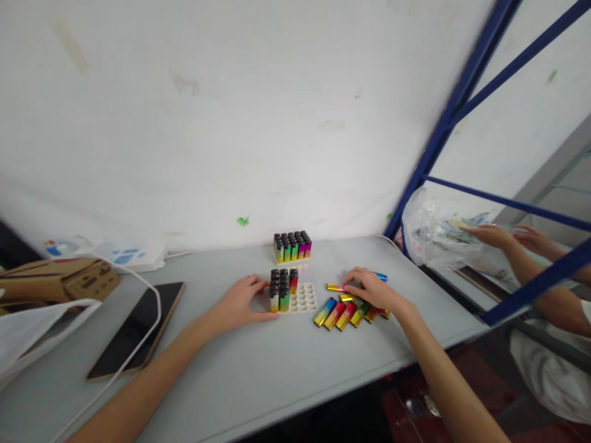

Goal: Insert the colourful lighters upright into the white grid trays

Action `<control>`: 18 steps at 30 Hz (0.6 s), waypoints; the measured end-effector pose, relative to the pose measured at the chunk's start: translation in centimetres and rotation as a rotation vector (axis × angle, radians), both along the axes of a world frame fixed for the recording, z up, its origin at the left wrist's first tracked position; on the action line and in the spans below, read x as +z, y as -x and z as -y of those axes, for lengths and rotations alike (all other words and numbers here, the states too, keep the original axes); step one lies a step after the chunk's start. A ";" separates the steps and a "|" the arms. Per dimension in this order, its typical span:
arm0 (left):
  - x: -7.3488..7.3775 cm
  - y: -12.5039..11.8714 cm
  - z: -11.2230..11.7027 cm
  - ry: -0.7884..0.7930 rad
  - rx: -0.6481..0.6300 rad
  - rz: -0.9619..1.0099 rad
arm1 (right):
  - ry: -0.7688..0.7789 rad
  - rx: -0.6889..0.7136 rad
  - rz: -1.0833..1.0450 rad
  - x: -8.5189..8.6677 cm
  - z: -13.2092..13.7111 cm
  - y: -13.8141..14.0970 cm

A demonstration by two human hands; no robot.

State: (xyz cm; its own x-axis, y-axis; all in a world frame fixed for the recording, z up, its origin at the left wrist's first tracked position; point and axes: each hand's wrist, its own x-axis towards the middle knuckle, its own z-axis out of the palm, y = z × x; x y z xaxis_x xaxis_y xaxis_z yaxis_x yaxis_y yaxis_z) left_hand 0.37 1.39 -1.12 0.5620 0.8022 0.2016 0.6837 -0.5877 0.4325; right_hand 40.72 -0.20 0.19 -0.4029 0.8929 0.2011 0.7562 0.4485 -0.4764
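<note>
My left hand [244, 300] is curved around the left end of a white tray [303, 301] with round-edged slots. Its thumb lies along the tray's front edge and its fingers reach the back left side. Upright lighters [279, 290] with black tops fill the tray's left columns, while slots to the right are bare. My right hand [368, 288] is over a group of lying lighters [345, 315] in shiny gold, red, green and blue. Its fingertips are closed on the end of a gold and pink lighter [333, 287]; the palm hides some of the others.
Behind stands a second tray of upright lighters [292, 247]. To the left are a dark tablet [138, 332], a white cable, a cardboard box [60, 280] and a power strip [138, 257]. A blue metal frame [429, 147] rises at right; beyond it another person's hands handle clear plastic bags [443, 234].
</note>
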 end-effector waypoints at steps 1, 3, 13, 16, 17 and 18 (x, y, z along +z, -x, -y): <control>0.0 0.0 0.0 0.001 -0.001 -0.004 | -0.002 -0.012 0.000 0.0 0.0 0.3; 0.1 0.0 0.1 0.005 0.002 -0.009 | -0.006 -0.044 -0.018 0.0 0.0 1.0; 0.2 -0.1 0.2 0.001 -0.007 0.003 | -0.104 -0.173 -0.571 1.4 -2.4 5.3; 0.2 -0.1 0.1 0.006 -0.006 -0.012 | 0.041 -0.134 -0.944 2.1 -2.8 7.7; 0.1 -0.1 0.1 0.007 -0.002 -0.017 | 0.104 -0.107 -1.052 2.2 -2.8 8.5; 0.1 -0.1 0.1 0.007 0.001 -0.019 | 0.168 -0.076 -1.128 2.3 -2.9 9.3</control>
State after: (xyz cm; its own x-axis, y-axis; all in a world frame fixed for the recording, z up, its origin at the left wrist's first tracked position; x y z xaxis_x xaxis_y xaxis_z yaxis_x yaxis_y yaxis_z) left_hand 0.48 1.25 -1.02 0.5646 0.8043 0.1853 0.6925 -0.5838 0.4237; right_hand 31.44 2.66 2.49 -0.0122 0.9569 0.2901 -0.1185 0.2867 -0.9507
